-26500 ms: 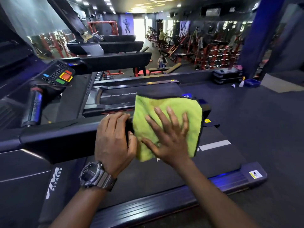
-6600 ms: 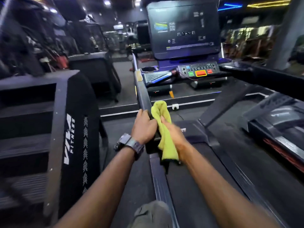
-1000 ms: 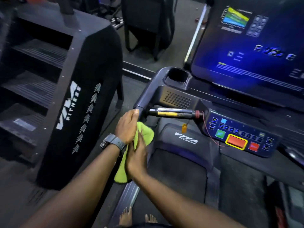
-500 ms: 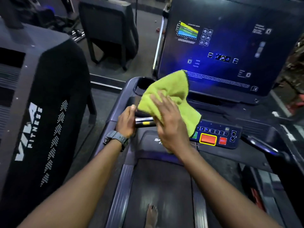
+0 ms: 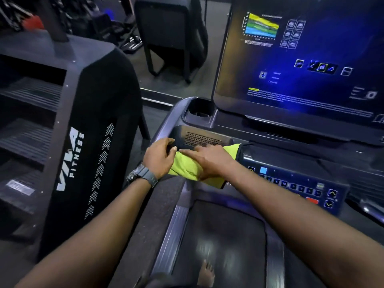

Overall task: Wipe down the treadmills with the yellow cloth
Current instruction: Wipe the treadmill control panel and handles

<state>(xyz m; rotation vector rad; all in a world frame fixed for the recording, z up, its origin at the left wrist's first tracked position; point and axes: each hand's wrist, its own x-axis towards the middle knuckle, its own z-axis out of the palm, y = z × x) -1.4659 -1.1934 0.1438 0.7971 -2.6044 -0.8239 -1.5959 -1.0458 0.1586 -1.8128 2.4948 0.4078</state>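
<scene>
- Dim gym floor, dark flooring, blue glow from a lit console; the person stands on a treadmill point(image 5: 220, 246) and looks down at its front end.
- Yellow cloth point(image 5: 185, 166): bunched against the left end of the console housing, just below the slotted vent point(image 5: 202, 139). One corner sticks out to the right of the hand and lies at the top edge of the button panel point(image 5: 299, 186).
- Right hand point(image 5: 209, 163): laid palm-down on the cloth, fingers straight and extended to the left, pressing it onto the housing. Forearm runs in from the lower right, crossing above the belt.
- Left hand point(image 5: 159, 157): at the left corner of the housing, fingers curled over its edge in a grip. Its fingertips lie just beside those of the right hand and next to the cloth. Whether it also holds the cloth cannot be determined.
- Wristwatch point(image 5: 142, 176): dark strap, worn on the left wrist.
- Cup holder point(image 5: 199, 110): recessed in the housing, above the vent.
- Screen point(image 5: 301, 59): large, lit blue with menu icons, upright above the console.
- Bare foot point(image 5: 205, 274): on the belt at the bottom edge, blurred.
- Adjacent machine point(image 5: 83, 142): black, marked "VIVA FITNESS", to the left, apart from the treadmill.
</scene>
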